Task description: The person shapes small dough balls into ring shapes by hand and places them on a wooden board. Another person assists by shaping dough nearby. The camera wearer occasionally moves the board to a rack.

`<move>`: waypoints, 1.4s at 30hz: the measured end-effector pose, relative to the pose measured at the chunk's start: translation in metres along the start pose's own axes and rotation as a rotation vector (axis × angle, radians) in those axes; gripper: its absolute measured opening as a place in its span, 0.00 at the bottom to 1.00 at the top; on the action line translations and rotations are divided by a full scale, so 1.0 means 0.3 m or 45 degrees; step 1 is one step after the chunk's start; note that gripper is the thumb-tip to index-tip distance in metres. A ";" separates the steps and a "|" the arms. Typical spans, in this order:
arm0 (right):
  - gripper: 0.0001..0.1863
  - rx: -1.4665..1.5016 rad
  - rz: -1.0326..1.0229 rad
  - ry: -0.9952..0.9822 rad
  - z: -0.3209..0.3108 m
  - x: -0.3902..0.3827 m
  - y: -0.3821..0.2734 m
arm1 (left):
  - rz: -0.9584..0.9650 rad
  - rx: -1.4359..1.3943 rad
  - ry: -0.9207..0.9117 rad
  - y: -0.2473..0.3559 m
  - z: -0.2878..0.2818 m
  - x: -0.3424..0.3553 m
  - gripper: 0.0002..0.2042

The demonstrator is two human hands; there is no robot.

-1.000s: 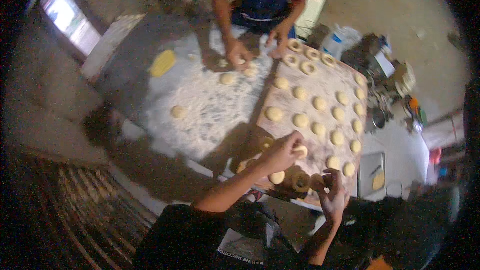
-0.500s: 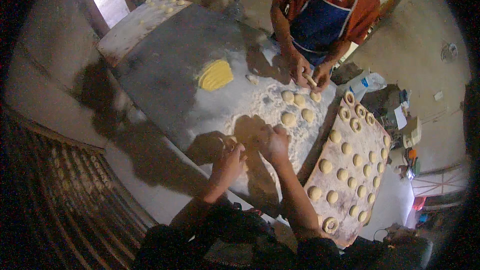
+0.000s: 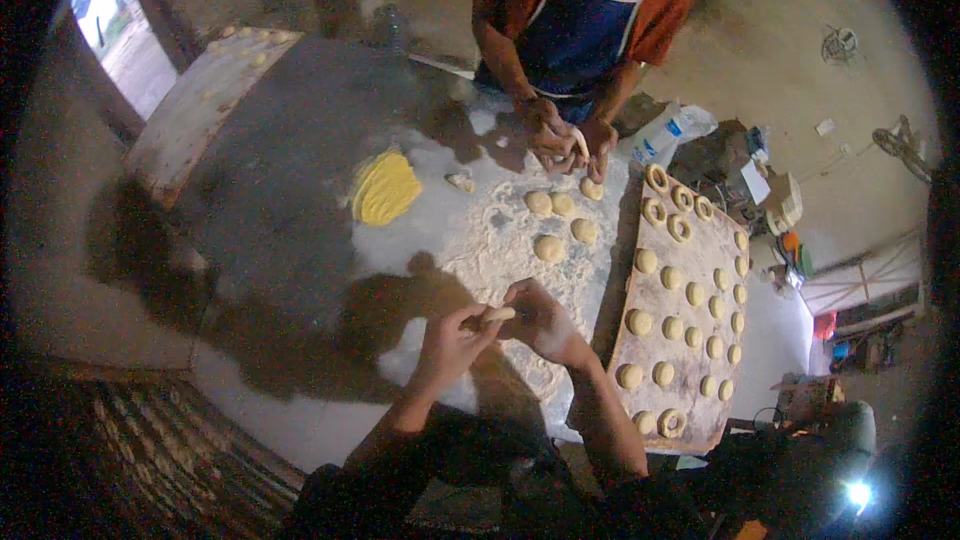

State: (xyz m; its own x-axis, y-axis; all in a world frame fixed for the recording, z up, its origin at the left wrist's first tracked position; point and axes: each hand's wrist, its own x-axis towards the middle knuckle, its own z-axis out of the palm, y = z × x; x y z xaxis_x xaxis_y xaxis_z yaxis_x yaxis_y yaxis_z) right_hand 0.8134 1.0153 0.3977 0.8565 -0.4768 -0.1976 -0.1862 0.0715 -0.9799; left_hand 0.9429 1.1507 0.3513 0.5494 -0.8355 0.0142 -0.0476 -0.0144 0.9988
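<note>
Where the flour lies thickest, the grey table (image 3: 290, 230) carries a yellow patch (image 3: 386, 188) near its middle and four dough balls (image 3: 560, 223) just beyond the person's hands. A wooden board (image 3: 690, 330) lies along the table's right side, filled with rows of dough balls and a few dough rings (image 3: 672, 208) at its far end. Across the table a co-worker in a blue apron (image 3: 575, 25) holds both hands together over a bit of dough. The left hand (image 3: 450, 345) and the right hand (image 3: 540, 320) meet over the floured near edge, each with fingers curled around one end of a short dough roll (image 3: 492, 316). The roll lies between them, touching both hands, just above the table.
</note>
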 end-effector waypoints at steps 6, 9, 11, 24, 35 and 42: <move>0.29 -0.808 -0.347 0.568 0.085 0.070 0.041 | 0.175 0.365 0.017 0.057 0.013 0.035 0.15; 0.31 0.161 -0.254 0.129 0.045 0.032 0.064 | 0.381 0.426 0.197 0.029 0.074 0.065 0.18; 0.31 0.509 -0.180 0.026 0.022 -0.020 0.070 | 0.377 0.424 0.214 0.011 0.119 0.046 0.18; 0.24 0.300 -0.316 0.405 -0.133 -0.384 0.010 | 0.304 -0.075 -0.222 0.042 0.438 -0.075 0.12; 0.20 1.102 -0.552 0.694 -0.384 -0.835 0.111 | 0.447 0.357 -0.487 0.144 0.900 -0.221 0.10; 0.20 0.342 -0.374 0.998 -0.510 -1.046 0.155 | 0.601 0.645 -0.606 0.230 1.152 -0.352 0.15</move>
State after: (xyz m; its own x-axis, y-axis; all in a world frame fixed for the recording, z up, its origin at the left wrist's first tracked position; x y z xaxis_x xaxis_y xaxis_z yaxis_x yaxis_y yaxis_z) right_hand 0.4624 1.0341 0.4183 0.2566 -0.9656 0.0424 0.1937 0.0084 -0.9810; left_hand 0.5933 1.0479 0.4022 -0.0272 -0.9567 0.2898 -0.6156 0.2444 0.7492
